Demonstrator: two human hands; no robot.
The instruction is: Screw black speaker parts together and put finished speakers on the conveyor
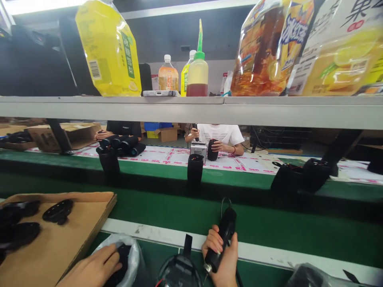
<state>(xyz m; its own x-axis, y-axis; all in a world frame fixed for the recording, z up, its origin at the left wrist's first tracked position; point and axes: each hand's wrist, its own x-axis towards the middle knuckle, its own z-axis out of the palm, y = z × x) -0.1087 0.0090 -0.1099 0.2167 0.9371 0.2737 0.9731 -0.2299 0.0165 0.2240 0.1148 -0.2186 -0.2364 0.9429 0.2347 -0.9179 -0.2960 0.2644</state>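
My right hand (221, 255) grips a black electric screwdriver (223, 235), tip pointing down beside a round black part (179, 273) with a strap at the bottom edge. My left hand (95, 267) reaches into a clear plastic bag (133, 249) and rests on a black part (121, 259) inside it; whether the fingers close on it is hidden. A cardboard tray (74, 231) to the left holds several flat black oval parts (58, 211).
A green conveyor belt (269, 231) runs across in front of me with black cylindrical speaker bodies (195, 169) standing on it. Two people sit opposite; one in a white shirt (221, 133) holds a black cylinder. A shelf (191, 107) overhead carries drink bottles.
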